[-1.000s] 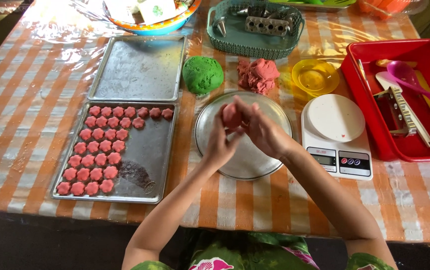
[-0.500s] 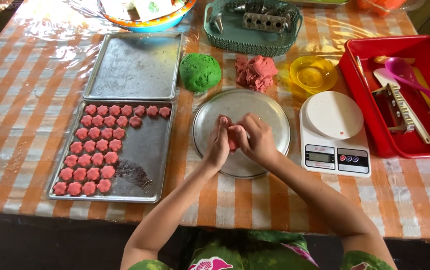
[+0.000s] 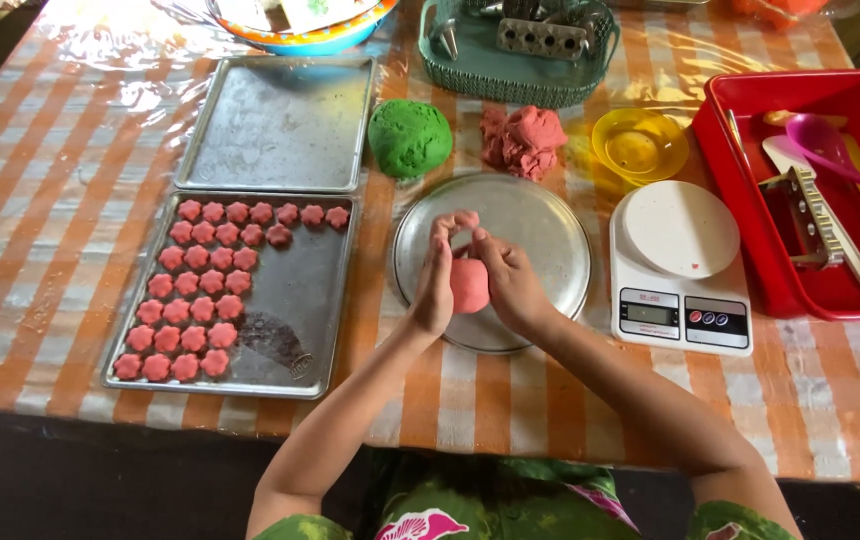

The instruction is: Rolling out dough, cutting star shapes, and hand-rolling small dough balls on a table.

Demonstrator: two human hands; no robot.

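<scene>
Both my hands meet over a round metal plate (image 3: 550, 225) in the middle of the table. My left hand (image 3: 438, 275) and my right hand (image 3: 508, 280) press a piece of pink dough (image 3: 469, 285) between the palms. A lump of pink dough (image 3: 522, 140) and a ball of green dough (image 3: 409, 136) lie just beyond the plate. To the left, a metal baking tray (image 3: 300, 300) holds rows of several small pink flower-shaped dough pieces (image 3: 195, 290).
An empty baking tray (image 3: 278, 122) lies behind the filled one. A white kitchen scale (image 3: 680, 265) stands right of the plate, a yellow bowl (image 3: 640, 145) behind it. A red bin (image 3: 800, 290) with utensils is at the right edge, a teal basket (image 3: 520, 60) at the back.
My hands have come lower and nearer to me over the plate while working the pink dough between them. The dough now shows as a rounder lump between the palms.
</scene>
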